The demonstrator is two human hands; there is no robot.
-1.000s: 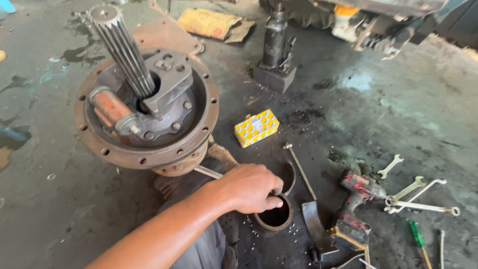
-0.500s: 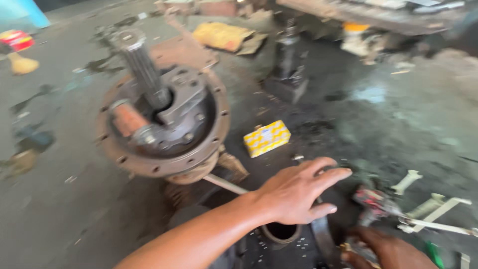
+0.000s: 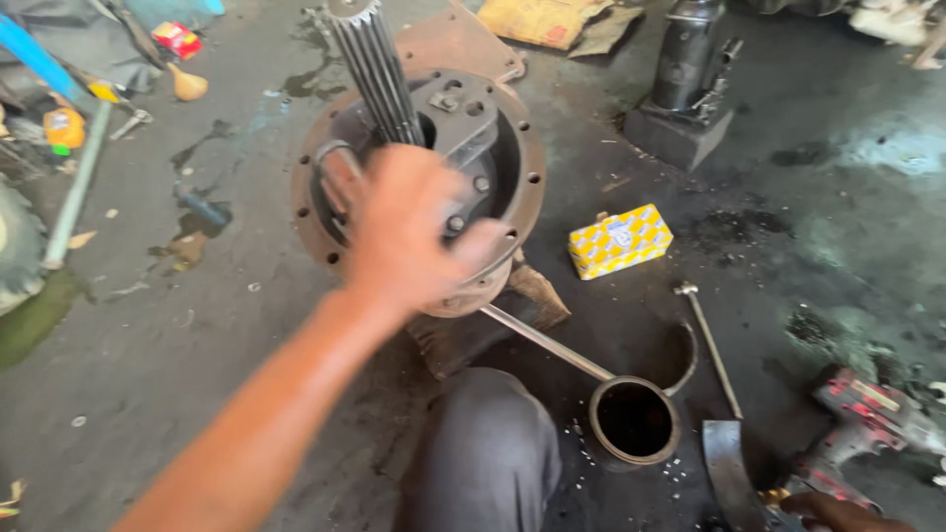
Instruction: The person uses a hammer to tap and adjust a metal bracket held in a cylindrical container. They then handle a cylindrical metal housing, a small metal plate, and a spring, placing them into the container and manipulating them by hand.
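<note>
The left hand (image 3: 409, 232), arm stretched forward and blurred, hovers with fingers loosely spread and empty over the rusty round gear housing (image 3: 419, 182), just below its splined shaft (image 3: 374, 69), while the right hand (image 3: 838, 512) barely shows, its grip unclear.

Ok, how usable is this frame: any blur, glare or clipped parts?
Head view: the left hand and forearm are smeared by motion blur, hiding its grip over the housing; the yellow box and ring stay sharp; pale glare washes the floor upper right; the right hand is clipped at the bottom edge.
</note>
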